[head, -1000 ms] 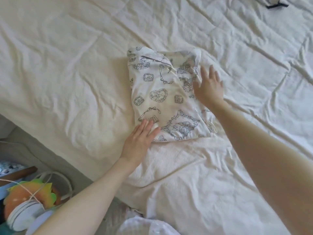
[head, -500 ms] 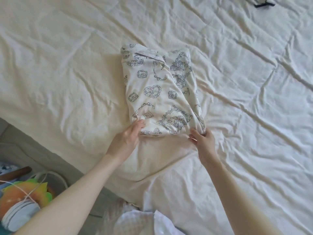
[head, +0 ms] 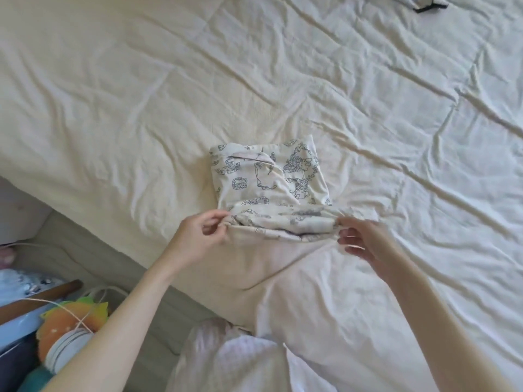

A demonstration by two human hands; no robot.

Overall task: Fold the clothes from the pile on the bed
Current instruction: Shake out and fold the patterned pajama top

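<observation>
A white garment with a grey-blue printed pattern (head: 268, 182) lies partly folded in the middle of the cream bedsheet (head: 141, 94). My left hand (head: 198, 236) pinches the garment's near left corner. My right hand (head: 365, 241) pinches its near right corner. Between the two hands the near edge is lifted off the sheet and bunched, curling over toward the far half. The far half lies flat. No pile of clothes shows in this view.
The bed's edge runs diagonally at the lower left, with a grey mattress side (head: 85, 256) below it. An orange and green soft toy (head: 65, 326) and cables lie on the floor at the bottom left. A dark item (head: 427, 5) sits at the top right.
Both hands moved to the garment's near edge, took hold of its corners and lifted that edge up and forward. The garment now looks shorter. The camera view has shifted.
</observation>
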